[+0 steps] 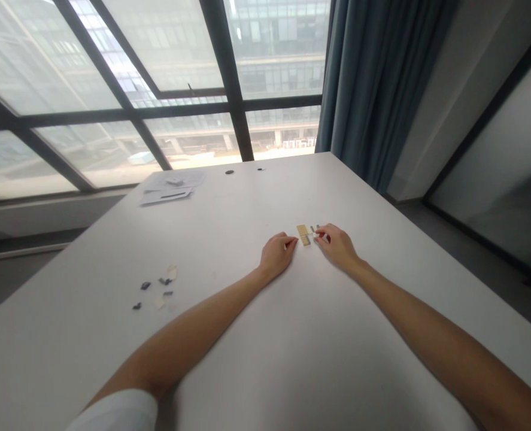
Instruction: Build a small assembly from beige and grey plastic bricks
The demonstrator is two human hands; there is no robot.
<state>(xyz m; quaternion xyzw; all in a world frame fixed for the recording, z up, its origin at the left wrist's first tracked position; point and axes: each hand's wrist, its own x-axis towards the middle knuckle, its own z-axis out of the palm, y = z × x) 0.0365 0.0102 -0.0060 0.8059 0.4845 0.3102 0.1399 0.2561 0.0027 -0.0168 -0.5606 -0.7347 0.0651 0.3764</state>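
Observation:
Small tan-yellow flat pieces [302, 230] with a grid-like surface lie on the white table [247, 209] between my two hands. A grey strip and pale bits show beside them. My left hand [278, 254] rests at their left, thumb and forefinger pinched at or very near the lower left edge. Whatever is in that pinch is too small to make out. My right hand [337, 244] is on the other side, its fingers pinched together at the pieces' right. Something pale shows at those fingertips, but its kind is unclear. Small dark bits lie just beyond the right fingers.
Several small dark parts [145, 286] and pale scraps [159, 303] are scattered on the table at left. Papers [169, 190] with a dark strip on them lie at the far left corner. A round dark disc [230, 172] sits near the far edge, before the windows.

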